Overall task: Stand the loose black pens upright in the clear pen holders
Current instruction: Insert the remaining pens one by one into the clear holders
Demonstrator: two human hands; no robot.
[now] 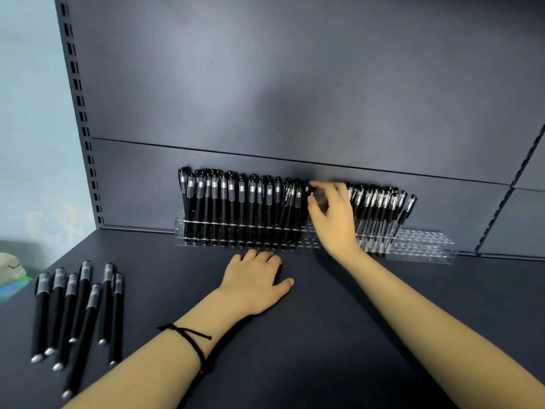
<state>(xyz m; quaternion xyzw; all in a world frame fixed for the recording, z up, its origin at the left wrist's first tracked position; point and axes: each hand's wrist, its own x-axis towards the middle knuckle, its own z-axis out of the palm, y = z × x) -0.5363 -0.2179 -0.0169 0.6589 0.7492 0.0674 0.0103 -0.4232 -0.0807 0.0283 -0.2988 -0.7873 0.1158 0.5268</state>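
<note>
Several loose black pens (pixel 73 308) lie on the dark shelf at the near left, caps pointing away from me. Two clear pen holders stand along the back panel: the left holder (pixel 188 240) is packed with upright black pens (pixel 236 208), the right holder (pixel 424 246) has pens (pixel 380 211) in its left part and open holes on the right. My right hand (pixel 333 219) reaches up between the two groups and pinches the cap of a black pen (pixel 309 193) standing at the left holder's right end. My left hand (pixel 253 281) rests flat on the shelf before the left holder.
A grey back panel (pixel 295 84) rises right behind the holders, with a slotted upright (pixel 79 113) at the left. A pale object (pixel 11 267) sits off the shelf's left edge. The dark shelf surface (pixel 324 335) stretches toward me between my forearms.
</note>
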